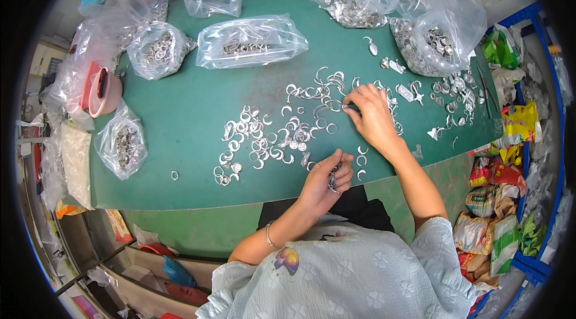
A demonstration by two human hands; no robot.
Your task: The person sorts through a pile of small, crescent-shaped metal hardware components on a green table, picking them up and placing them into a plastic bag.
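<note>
My left hand [327, 180] is curled at the table's near edge around a small bunch of silvery metal pieces [333, 182]. Farther up, my right hand [373, 114] reaches down to the table with thumb and forefinger pinched at a silver crescent-shaped piece [336, 106]; the fingers partly hide the spot. Loose silver crescents and rings [258, 139] lie scattered to the left of both hands. A few crescent pieces [361, 160] form a short column between my hands. More pieces lie partly behind my right hand.
The green table [174, 115] carries clear bags of metal parts: a long bag [252, 43] at the back, a round bag [157, 49] and a smaller bag [123, 142] at left, a large bag [429, 43] at right. A pink cup [107, 97] stands left; tweezers [483, 88] lie right.
</note>
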